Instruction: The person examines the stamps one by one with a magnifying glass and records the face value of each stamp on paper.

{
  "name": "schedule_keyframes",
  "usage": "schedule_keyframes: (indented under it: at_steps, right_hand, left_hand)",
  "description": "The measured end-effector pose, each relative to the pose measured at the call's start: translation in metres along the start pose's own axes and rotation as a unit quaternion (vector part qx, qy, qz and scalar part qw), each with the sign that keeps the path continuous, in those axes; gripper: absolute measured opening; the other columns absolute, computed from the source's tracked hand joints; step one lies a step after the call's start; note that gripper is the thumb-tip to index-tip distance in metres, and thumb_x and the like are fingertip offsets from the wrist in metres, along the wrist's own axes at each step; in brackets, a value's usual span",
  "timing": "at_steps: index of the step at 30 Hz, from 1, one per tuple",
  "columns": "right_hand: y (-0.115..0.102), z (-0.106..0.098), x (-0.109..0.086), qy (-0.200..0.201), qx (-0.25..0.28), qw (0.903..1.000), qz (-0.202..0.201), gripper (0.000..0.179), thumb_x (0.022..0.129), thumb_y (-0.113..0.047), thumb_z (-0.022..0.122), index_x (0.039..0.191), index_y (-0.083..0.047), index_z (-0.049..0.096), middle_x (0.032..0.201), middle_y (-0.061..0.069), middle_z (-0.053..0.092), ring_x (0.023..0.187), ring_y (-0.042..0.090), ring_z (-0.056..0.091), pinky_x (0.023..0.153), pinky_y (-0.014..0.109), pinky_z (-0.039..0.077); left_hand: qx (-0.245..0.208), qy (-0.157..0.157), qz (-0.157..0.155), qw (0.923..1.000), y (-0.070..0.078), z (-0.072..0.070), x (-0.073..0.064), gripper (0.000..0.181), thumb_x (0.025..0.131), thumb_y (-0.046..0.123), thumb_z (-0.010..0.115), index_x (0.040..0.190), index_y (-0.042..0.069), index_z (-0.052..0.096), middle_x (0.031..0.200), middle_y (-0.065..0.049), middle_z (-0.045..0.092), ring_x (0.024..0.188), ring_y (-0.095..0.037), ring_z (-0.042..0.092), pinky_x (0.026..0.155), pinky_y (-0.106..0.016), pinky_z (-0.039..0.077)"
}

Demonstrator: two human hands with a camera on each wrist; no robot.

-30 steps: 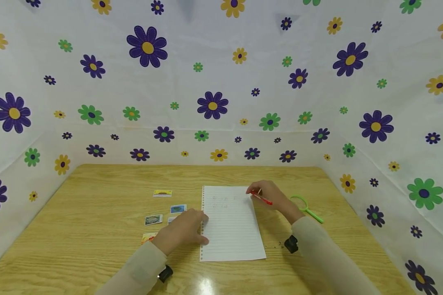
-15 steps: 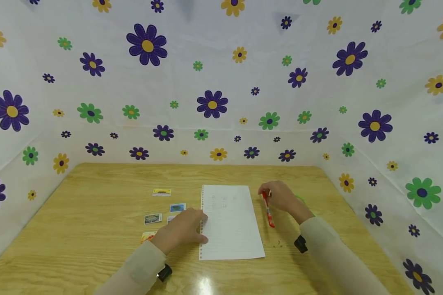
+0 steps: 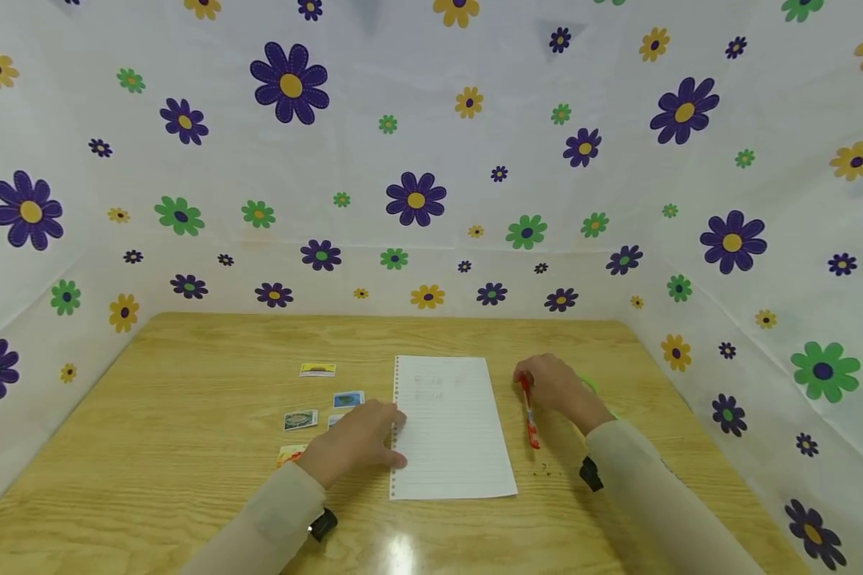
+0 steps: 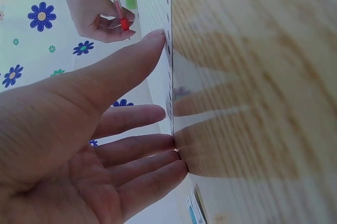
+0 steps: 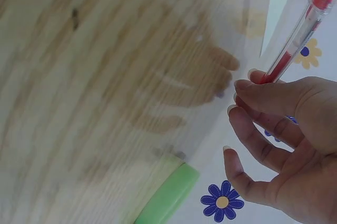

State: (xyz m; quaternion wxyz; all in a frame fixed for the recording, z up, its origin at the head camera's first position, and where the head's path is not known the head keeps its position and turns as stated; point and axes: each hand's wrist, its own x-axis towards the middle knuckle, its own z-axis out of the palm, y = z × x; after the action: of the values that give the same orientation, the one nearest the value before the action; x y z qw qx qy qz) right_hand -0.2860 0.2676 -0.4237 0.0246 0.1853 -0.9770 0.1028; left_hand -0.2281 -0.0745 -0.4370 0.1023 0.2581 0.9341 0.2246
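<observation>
A sheet of lined paper [image 3: 449, 455], punched with holes down its left edge, lies on the table with faint writing near its top. My left hand [image 3: 359, 438] rests at that left edge, fingers extended and thumb apart, fingertips right at the holes in the left wrist view. To the right of the sheet, my right hand [image 3: 557, 389] pinches a red pen [image 3: 530, 419] between thumb and fingers. In the right wrist view the clear barrel of the pen [image 5: 295, 42] shows red ink inside, and the other fingers are loosely bent.
Several small picture cards, among them a yellow one [image 3: 318, 370] and a blue one [image 3: 348, 398], lie left of the sheet; some are partly hidden by my left hand. A green magnifying glass [image 3: 588, 384] lies mostly behind my right arm. Flowered cloth [image 3: 431, 152] surrounds the wooden table [image 3: 187, 415].
My right hand has moved right, away from the sheet's upper right corner, and the pen has swung to point toward me. The left hand has stayed in place.
</observation>
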Motion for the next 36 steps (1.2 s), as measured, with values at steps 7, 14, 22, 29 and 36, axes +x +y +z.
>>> schedule_keyframes:
  at_steps: [7, 14, 22, 29, 36]
  right_hand:
    - [0.003, 0.001, 0.003, -0.014, -0.013, 0.9998, 0.007, 0.024, 0.090, 0.012, 0.061, 0.096, -0.004, 0.077, 0.100, 0.014, 0.078, 0.092, 0.032, 0.071, 0.085, 0.047, 0.061]
    - [0.005, 0.000, 0.007, -0.025, -0.016, 0.9995, 0.010, 0.029, 0.087, 0.017, 0.060, 0.098, -0.003, 0.077, 0.102, 0.016, 0.077, 0.095, 0.032, 0.070, 0.089, 0.048, 0.060]
    - [0.003, 0.002, 0.012, -0.058, -0.020, 0.9972, 0.042, 0.028, 0.085, 0.014, 0.066, 0.102, -0.006, 0.075, 0.105, 0.015, 0.075, 0.089, 0.026, 0.062, 0.089, 0.045, 0.059]
    - [0.002, 0.003, 0.013, -0.063, -0.015, 0.9969, 0.044, 0.030, 0.084, 0.015, 0.065, 0.103, -0.005, 0.074, 0.100, 0.013, 0.074, 0.082, 0.024, 0.058, 0.076, 0.036, 0.055]
    - [0.004, 0.006, 0.011, -0.045, -0.027, 0.9986, 0.002, 0.028, 0.080, 0.016, 0.066, 0.098, -0.004, 0.071, 0.087, 0.010, 0.070, 0.076, 0.021, 0.055, 0.071, 0.034, 0.052]
  left_hand:
    - [-0.004, -0.003, -0.002, 1.0000, -0.001, 0.001, 0.002, 0.064, 0.080, 0.027, 0.090, 0.132, -0.001, 0.066, 0.135, -0.018, 0.067, 0.129, -0.038, 0.060, 0.110, -0.051, 0.050]
    - [-0.006, 0.002, 0.002, 1.0000, 0.001, -0.002, 0.002, 0.063, 0.078, 0.026, 0.091, 0.130, -0.001, 0.067, 0.133, -0.018, 0.068, 0.127, -0.037, 0.062, 0.108, -0.050, 0.051]
    - [-0.012, 0.000, -0.005, 0.9999, 0.002, -0.003, 0.000, 0.063, 0.078, 0.025, 0.091, 0.130, -0.001, 0.067, 0.133, -0.018, 0.068, 0.127, -0.037, 0.061, 0.109, -0.051, 0.050]
    - [-0.002, 0.001, -0.006, 1.0000, 0.002, -0.002, 0.001, 0.063, 0.079, 0.026, 0.091, 0.130, -0.001, 0.067, 0.133, -0.017, 0.068, 0.127, -0.036, 0.061, 0.109, -0.050, 0.050]
    - [0.000, 0.003, 0.000, 1.0000, 0.000, -0.001, 0.001, 0.062, 0.079, 0.026, 0.090, 0.130, -0.001, 0.067, 0.132, -0.018, 0.068, 0.127, -0.037, 0.062, 0.108, -0.051, 0.051]
